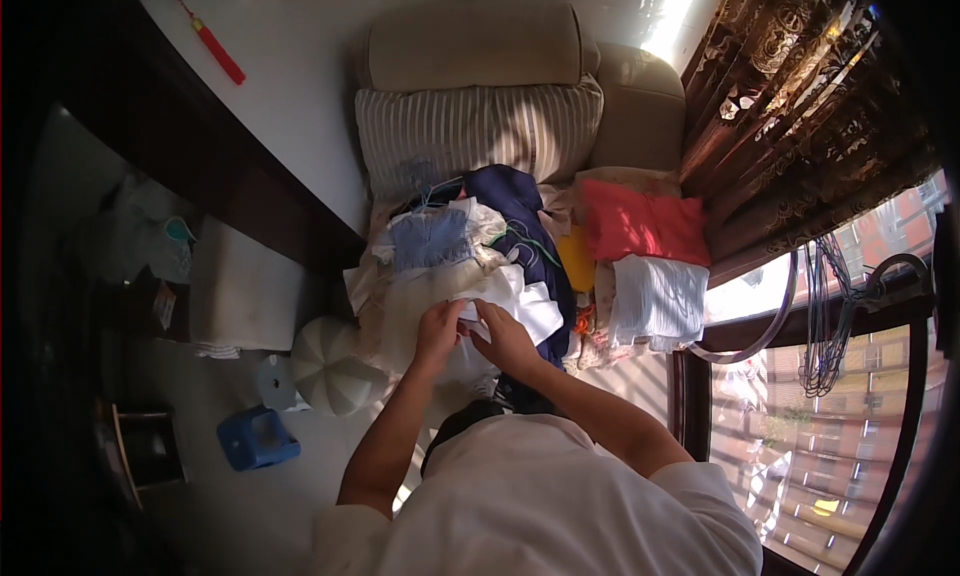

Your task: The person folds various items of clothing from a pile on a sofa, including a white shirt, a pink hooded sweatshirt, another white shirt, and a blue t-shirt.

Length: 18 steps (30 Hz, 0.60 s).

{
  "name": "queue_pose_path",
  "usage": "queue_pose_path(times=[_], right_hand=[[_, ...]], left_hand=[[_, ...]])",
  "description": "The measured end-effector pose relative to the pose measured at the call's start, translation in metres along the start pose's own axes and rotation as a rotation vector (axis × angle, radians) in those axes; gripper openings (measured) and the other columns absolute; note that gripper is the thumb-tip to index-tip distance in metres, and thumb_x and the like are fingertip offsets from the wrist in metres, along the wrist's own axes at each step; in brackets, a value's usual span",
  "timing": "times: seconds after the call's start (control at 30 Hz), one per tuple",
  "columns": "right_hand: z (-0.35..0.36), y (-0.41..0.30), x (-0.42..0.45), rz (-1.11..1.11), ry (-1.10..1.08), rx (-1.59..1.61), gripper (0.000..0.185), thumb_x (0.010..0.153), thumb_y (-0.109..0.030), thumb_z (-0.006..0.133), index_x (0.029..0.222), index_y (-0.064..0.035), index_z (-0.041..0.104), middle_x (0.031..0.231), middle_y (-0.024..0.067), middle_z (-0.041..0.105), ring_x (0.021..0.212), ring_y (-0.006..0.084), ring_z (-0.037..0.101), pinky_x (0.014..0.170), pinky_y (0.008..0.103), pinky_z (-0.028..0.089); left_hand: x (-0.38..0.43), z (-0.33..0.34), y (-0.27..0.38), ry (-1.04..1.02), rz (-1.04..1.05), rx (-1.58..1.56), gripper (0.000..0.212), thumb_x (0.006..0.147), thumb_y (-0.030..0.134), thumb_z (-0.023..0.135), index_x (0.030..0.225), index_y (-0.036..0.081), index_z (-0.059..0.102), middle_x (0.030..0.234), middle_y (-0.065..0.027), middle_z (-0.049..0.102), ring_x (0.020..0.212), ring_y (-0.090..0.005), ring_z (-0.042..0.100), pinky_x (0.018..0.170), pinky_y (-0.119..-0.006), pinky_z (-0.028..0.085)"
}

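Observation:
Both hands meet in front of my body over a heap of clothes. My left hand [440,334] grips the edge of a white cloth garment [517,295], and my right hand [501,336] pinches the same white fabric close beside it. Just beyond lie a blue checked garment piece [431,238] with white ruffles and sheer pale fabric [409,298] below it. A dark navy garment [510,190] runs behind and to the right, with thin light and green hangers [532,240] on it. The fingertips partly hide the fabric held.
Right of the heap lie a folded red garment [645,220], a folded white garment [660,298] and a yellow item [575,257]. A striped cushion [480,130] leans behind. At left are a round pouf [337,366] and a blue plastic stool [257,439]. Wire hangers [823,321] hang by the window.

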State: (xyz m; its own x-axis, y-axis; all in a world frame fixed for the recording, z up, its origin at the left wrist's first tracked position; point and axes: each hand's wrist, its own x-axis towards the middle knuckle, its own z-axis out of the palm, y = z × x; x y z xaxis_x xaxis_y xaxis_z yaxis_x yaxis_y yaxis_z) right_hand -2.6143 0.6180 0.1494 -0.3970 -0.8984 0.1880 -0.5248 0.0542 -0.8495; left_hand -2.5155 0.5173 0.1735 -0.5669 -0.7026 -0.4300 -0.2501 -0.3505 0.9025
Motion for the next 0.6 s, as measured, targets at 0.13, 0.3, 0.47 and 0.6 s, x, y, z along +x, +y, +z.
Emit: queue_pose_path(times=[0.13,0.3,0.47,0.6], right_hand=[[0.002,0.002,0.033,0.123,-0.186,0.128,0.036,0.070,0.001,0.052,0.106,0.0007,0.052,0.097,0.0140,0.057,0.090,0.0254,0.055,0.077,0.0323,0.043],[-0.063,-0.047,0.081,0.363,-0.696,0.386,0.030,0.069,-0.010,0.047,0.094,0.0005,0.062,0.079,0.0038,0.059,0.071,0.0105,0.052,0.065,0.0218,0.041],[-0.114,-0.100,0.110,0.231,-0.846,0.314,0.029,0.077,-0.024,0.058,0.092,0.0004,0.063,0.072,0.0011,0.057,0.068,0.0092,0.050,0.060,0.0245,0.040],[-0.141,-0.133,0.121,0.073,-0.957,0.175,0.028,0.077,-0.027,0.062,0.086,-0.0010,0.064,0.072,0.0018,0.060,0.071,0.0075,0.053,0.063,0.0230,0.042]], left_hand=[[-0.003,-0.029,0.008,-0.024,0.072,0.146,0.027,0.085,0.028,0.051,0.077,0.004,0.060,0.060,0.0011,0.052,0.050,-0.0058,0.044,0.047,-0.021,0.036],[-0.002,-0.071,0.043,-0.194,0.191,0.110,0.030,0.089,0.031,0.047,0.094,0.004,0.059,0.084,-0.0015,0.057,0.069,-0.0094,0.052,0.060,-0.023,0.042],[-0.017,-0.045,0.091,-0.800,0.293,0.066,0.029,0.084,0.019,0.058,0.107,0.004,0.051,0.103,-0.0023,0.054,0.101,-0.0138,0.049,0.090,-0.028,0.036],[-0.008,-0.037,0.111,-0.973,0.515,0.129,0.035,0.080,0.015,0.063,0.110,0.004,0.047,0.105,-0.0020,0.053,0.101,-0.0130,0.049,0.088,-0.028,0.038]])
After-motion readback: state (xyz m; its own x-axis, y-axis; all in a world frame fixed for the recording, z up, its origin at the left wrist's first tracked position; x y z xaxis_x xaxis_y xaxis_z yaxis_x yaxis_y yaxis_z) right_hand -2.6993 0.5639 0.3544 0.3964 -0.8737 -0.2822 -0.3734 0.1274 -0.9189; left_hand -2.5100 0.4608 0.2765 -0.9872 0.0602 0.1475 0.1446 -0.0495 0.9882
